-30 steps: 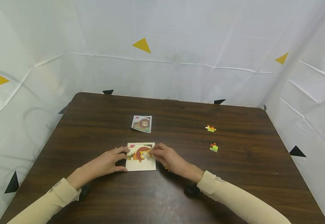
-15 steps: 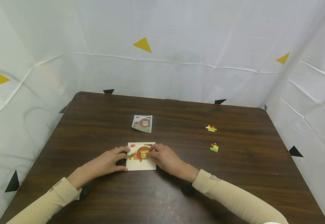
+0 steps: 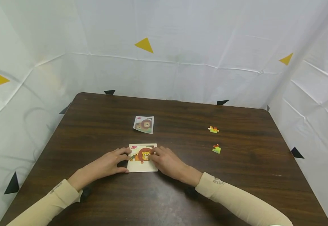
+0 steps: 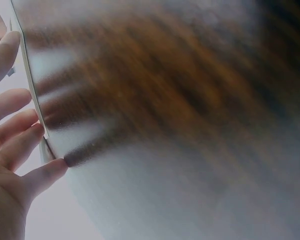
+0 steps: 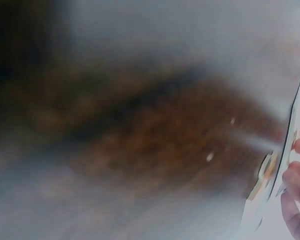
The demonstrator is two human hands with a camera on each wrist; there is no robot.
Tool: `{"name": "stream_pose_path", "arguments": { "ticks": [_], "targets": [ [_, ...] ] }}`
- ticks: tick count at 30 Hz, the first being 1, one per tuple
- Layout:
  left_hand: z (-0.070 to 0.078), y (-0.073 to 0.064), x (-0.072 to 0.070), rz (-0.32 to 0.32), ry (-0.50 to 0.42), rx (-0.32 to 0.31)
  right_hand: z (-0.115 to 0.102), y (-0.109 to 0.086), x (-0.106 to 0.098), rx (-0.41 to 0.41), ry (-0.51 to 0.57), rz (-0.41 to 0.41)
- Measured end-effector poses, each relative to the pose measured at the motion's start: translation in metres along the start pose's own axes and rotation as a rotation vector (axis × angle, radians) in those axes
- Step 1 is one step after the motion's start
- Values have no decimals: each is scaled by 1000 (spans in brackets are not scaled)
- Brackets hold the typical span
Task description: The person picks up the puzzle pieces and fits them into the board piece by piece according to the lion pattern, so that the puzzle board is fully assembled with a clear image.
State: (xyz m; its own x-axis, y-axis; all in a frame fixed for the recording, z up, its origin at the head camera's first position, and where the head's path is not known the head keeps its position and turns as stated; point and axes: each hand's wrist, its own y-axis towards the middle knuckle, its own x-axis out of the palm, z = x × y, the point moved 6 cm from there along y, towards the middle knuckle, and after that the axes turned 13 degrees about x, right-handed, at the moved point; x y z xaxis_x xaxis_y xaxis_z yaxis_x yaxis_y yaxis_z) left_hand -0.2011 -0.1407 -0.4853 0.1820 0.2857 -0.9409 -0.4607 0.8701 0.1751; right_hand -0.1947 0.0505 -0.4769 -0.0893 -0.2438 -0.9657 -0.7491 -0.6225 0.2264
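Note:
In the head view a cream puzzle board (image 3: 142,168) lies on the table, its upper part filled with joined pieces of a lion picture (image 3: 143,153). My left hand (image 3: 107,161) rests at the board's left edge, fingers extended over the border and thumb at the near left corner; the left wrist view shows these fingers (image 4: 15,145) along the edge. My right hand (image 3: 168,161) bends over the right side, thumb and forefinger together on a puzzle piece by the lion's face, mostly hidden by the fingers. Beside the board, the right wrist view shows a loose puzzle piece (image 5: 262,182).
Two loose puzzle pieces, an upper one (image 3: 213,129) and a lower one (image 3: 216,149), lie to the right. Behind the board is a small lion picture card (image 3: 143,125). White sheeting (image 3: 178,81) stands round the dark wooden table (image 3: 102,122).
My right hand has shifted slightly left and brought its puzzle piece down against the lion's face. The loose piece beside the board is now hidden from the head view. My left hand stays put.

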Motion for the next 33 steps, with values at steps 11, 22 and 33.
{"name": "stream_pose_path", "arguments": {
  "ticks": [11,22,33],
  "targets": [
    [-1,0,0,24,7,18,-10,-8,1,-7,-112,-62],
    [-1,0,1,7,-7,-2,-12,-7,3,-16,-148,-100],
    [1,0,-1,24,-2,13,-13,-6,1,-50,-198,-158]
  ]
}}
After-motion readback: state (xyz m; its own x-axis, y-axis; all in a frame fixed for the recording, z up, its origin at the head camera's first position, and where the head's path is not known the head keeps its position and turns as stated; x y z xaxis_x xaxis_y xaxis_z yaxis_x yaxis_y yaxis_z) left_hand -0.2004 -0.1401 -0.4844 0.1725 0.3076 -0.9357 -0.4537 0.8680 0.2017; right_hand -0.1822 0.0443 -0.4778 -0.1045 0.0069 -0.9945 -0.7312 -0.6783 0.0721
